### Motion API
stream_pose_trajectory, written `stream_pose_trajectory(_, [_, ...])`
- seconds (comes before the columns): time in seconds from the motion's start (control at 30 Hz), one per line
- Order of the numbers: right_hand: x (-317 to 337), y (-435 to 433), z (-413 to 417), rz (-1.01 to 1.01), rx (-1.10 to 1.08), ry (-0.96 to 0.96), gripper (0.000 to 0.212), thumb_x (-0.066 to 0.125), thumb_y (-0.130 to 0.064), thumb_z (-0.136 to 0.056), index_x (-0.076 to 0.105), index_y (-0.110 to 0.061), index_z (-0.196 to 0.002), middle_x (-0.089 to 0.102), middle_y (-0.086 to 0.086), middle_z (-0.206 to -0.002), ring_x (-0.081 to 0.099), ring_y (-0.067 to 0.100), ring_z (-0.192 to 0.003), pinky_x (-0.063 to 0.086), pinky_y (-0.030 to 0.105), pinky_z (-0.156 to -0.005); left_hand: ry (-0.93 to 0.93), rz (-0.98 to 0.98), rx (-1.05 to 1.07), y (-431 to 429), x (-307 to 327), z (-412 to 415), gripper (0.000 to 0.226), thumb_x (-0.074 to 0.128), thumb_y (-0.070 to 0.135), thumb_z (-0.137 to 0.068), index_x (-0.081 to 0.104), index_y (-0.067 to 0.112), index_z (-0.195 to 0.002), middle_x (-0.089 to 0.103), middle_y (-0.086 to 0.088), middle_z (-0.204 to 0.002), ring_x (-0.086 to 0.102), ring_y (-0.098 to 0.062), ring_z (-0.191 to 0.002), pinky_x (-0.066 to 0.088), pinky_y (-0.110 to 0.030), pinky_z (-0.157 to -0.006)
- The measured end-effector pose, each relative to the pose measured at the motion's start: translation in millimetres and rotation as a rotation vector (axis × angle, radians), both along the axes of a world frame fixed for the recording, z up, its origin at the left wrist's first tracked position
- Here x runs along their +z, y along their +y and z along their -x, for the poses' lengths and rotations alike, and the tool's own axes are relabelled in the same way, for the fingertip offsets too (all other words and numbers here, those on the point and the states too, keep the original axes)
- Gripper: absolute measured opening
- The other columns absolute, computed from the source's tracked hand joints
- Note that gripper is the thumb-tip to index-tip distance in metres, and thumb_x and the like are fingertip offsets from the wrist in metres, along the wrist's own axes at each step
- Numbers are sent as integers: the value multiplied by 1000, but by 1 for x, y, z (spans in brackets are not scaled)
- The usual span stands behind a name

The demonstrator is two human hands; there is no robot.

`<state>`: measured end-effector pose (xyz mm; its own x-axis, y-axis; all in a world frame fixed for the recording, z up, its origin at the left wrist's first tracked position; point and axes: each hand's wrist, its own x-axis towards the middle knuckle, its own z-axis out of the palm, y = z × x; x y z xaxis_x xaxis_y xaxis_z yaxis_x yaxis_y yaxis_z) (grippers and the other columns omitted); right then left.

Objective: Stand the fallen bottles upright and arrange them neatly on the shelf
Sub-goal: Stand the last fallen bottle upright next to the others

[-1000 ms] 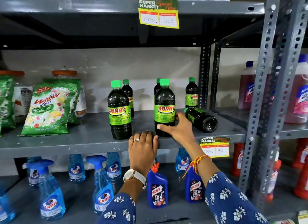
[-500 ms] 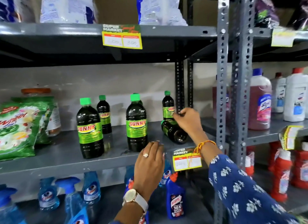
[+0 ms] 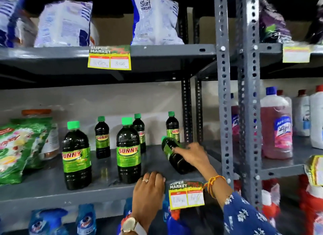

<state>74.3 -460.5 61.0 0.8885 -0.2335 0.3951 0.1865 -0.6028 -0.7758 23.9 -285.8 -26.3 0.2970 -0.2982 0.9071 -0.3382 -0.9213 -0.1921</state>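
Note:
Several dark Sunny bottles with green caps stand upright on the grey middle shelf (image 3: 43, 189): two in front (image 3: 76, 157) (image 3: 128, 154) and three behind (image 3: 102, 138) (image 3: 139, 129) (image 3: 172, 128). At the right end of the shelf a fallen bottle (image 3: 176, 162) lies tilted, cap towards the back left and base towards me. My right hand (image 3: 192, 154) is closed over its upper side. My left hand (image 3: 148, 191) rests on the shelf's front edge, just in front of the middle front bottle, and holds nothing.
Green detergent packs (image 3: 15, 152) and a jar fill the shelf's left end. Grey perforated uprights (image 3: 224, 112) stand right beside the fallen bottle. A price tag (image 3: 186, 193) hangs on the shelf edge. Pink cleaner bottles (image 3: 276, 128) stand in the bay to the right, and spray bottles below.
My right hand left the upright front bottle, reached right and closed on the fallen bottle, whose cap end has lifted. My view swung up and to the right. My left hand stayed on the edge.

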Motion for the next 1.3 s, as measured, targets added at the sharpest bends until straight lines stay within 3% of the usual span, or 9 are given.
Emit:
stream_pose_trajectory(0.07, [-11, -6, 0, -140, 83, -167, 33, 72, -47, -66, 57, -20, -55, 62, -8, -57, 60, 10, -57, 40, 18, -43, -2, -2, 16, -1, 2, 3, 26, 42, 20, -83, 62, 14, -69, 61, -3, -65, 58, -25, -56, 43, -30, -47])
stream_pose_trajectory(0.2, [-24, -7, -3, -332, 359, -284, 15, 74, -31, -73, 63, -24, -80, 71, -1, -83, 66, -1, -67, 48, 14, -51, -15, 16, -4, -2, 0, 1, 28, 42, 20, -84, 64, 11, -69, 63, -5, -66, 59, -27, -56, 43, -29, -47])
stream_pose_trajectory(0.37, [-40, -2, -9, -255, 463, -195, 38, 76, -36, -64, 53, -39, -94, 58, -21, -95, 67, 3, -64, 50, 22, -44, -3, 31, -11, 2, -15, -1, 27, 43, 19, -82, 68, 9, -74, 67, -6, -72, 63, -26, -62, 46, -30, -51])
stream_pose_trajectory(0.53, [-31, -6, -13, -219, 406, -182, 61, 75, -31, -70, 47, -24, -124, 48, -6, -118, 65, 7, -70, 51, 24, -43, -51, 64, -37, -2, -6, -4, 38, 36, 18, -92, 67, 9, -74, 67, -7, -72, 63, -26, -62, 46, -31, -52])
stream_pose_trajectory(0.77, [-19, -1, -6, -159, 276, -32, 87, 71, -71, -42, 32, -27, -106, 46, -12, -99, 52, 6, -87, 47, 19, -44, -11, 37, -25, -2, -8, -8, 27, 43, 19, -83, 67, 8, -77, 67, -7, -73, 64, -25, -63, 47, -30, -54])
stream_pose_trajectory(0.93, [-23, 0, -15, -118, 317, -48, 72, 82, -51, -50, 42, -29, -106, 56, -17, -96, 52, -4, -85, 40, 16, -61, -21, 57, -52, -1, -9, -8, 26, 43, 18, -83, 67, 8, -77, 67, -6, -72, 63, -25, -62, 46, -30, -54])
stream_pose_trajectory(1.07, [-25, -6, -23, -158, 352, -3, 60, 74, -44, -58, 56, -23, -111, 62, -2, -115, 58, 9, -97, 45, 29, -85, -15, 57, -57, -1, -8, -7, 27, 43, 18, -84, 67, 8, -77, 67, -7, -72, 63, -25, -62, 46, -30, -54])
stream_pose_trajectory(1.2, [-24, -6, -17, -238, 372, -8, 102, 83, -62, -28, 43, -22, -112, 60, -8, -106, 56, 4, -95, 44, 23, -78, 19, 59, -62, -1, -6, -3, 27, 43, 19, -84, 67, 8, -77, 68, -7, -73, 64, -24, -64, 47, -30, -55])
stream_pose_trajectory(1.3, [-25, -5, -15, -117, 350, 6, 98, 85, -58, -33, 38, -21, -111, 54, -14, -101, 52, 1, -93, 41, 21, -74, 44, 55, -69, -1, -6, -1, 28, 44, 20, -83, 68, 8, -79, 69, -7, -75, 66, -24, -66, 49, -30, -58])
